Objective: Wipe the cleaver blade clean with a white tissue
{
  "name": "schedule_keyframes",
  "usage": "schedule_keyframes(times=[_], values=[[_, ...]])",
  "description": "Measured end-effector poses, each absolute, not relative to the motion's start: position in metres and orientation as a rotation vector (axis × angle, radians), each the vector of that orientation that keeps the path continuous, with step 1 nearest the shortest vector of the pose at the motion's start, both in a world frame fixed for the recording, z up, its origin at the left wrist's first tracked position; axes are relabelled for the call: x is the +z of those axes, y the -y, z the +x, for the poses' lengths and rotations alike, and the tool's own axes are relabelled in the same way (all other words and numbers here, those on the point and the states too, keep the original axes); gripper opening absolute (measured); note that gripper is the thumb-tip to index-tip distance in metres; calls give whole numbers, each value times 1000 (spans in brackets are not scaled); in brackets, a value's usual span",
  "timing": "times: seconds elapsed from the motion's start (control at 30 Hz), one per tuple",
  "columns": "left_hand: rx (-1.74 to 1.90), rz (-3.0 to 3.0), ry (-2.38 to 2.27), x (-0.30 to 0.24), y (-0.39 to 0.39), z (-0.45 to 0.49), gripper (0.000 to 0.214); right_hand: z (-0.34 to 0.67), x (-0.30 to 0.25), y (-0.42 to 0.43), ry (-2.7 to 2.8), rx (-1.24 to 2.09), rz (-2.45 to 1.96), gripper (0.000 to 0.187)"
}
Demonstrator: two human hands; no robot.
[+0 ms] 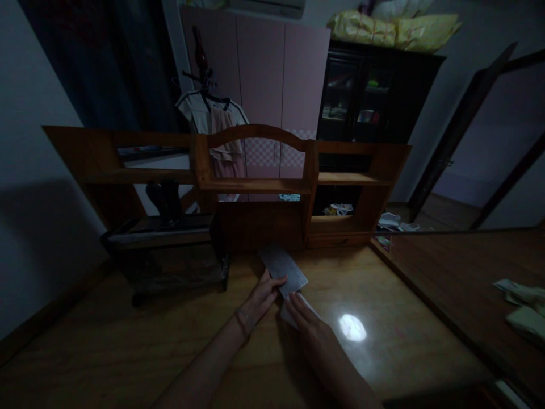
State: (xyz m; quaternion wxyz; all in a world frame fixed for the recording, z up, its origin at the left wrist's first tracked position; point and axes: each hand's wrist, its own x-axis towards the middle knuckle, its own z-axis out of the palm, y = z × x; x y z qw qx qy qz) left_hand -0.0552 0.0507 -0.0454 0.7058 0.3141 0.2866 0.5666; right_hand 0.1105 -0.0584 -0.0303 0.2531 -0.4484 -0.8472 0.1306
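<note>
A grey sheet of paper [281, 266] lies on the wooden desk [170, 341], close to the foot of the shelf unit. My left hand [263, 296] rests on the sheet's near left edge, its fingers stretched flat and its thumb on the paper. My right hand [307, 319] lies flat over a paler folded part of the sheet [288, 316], pressing it to the desk. Neither hand lifts anything.
A wooden shelf unit [255, 184] stands at the back of the desk. A dark tray-like rack [166, 250] sits to the left. A bright light spot [352, 328] shines right of my hands. A second table [468, 272] at right bears pale folded items [524, 307].
</note>
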Motion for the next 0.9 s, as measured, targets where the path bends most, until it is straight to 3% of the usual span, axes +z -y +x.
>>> schedule_keyframes(times=[0.4,0.9], values=[[1237,708,-662,-41,-49,-54,59,151,-38,92,2345,424,-1303,82],[1253,720,-636,-48,-54,-53,54,112,-23,61,2400,269,-1191,75]])
